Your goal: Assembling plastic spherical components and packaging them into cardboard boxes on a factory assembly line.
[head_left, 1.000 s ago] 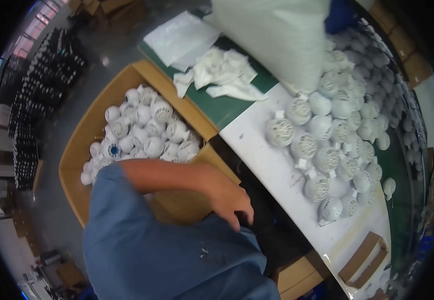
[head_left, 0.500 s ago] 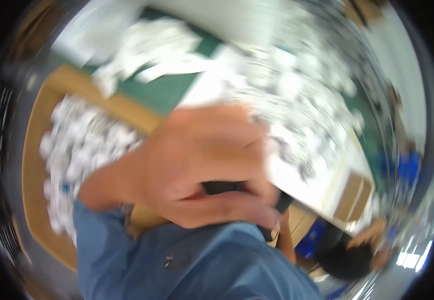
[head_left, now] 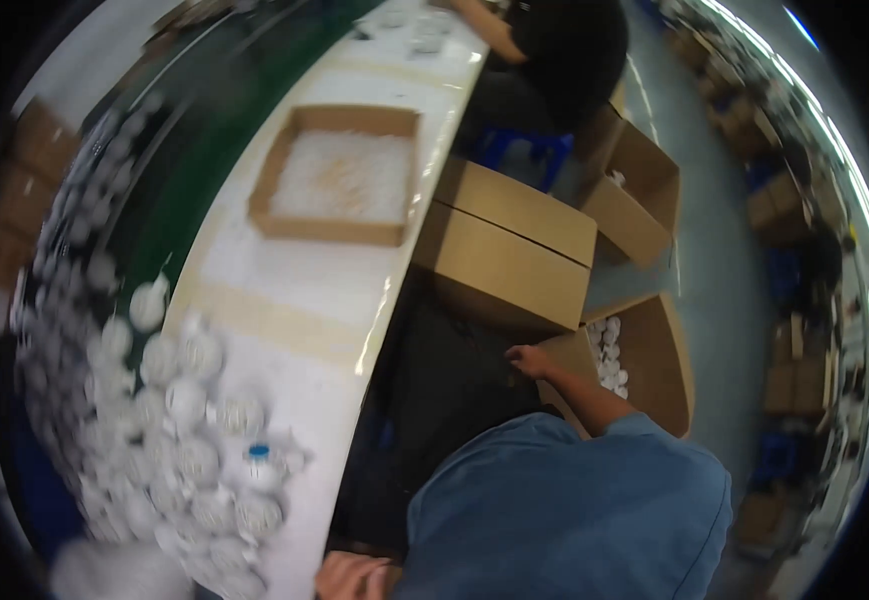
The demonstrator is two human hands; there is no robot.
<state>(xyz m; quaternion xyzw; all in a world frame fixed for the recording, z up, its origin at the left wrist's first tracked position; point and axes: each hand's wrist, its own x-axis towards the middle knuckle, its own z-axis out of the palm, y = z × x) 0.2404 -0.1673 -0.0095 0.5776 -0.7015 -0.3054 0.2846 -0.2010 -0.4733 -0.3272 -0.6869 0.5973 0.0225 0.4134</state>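
Your left hand (head_left: 354, 577), lower centre, and right hand (head_left: 527, 360), mid-frame, are half-curled; I can't tell if either grips anything. Handle the white balls (head_left: 186, 403), lower left, gently.

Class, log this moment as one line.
left hand: by table; right hand: by open carton; white balls: on table, in carton; shallow box: on table

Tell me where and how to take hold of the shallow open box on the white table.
Take the box by its left and right walls, probably best from the near side. They rise around the open top on opposite sides, and the box sits flat on the table, with the balls lying clear of its near wall.
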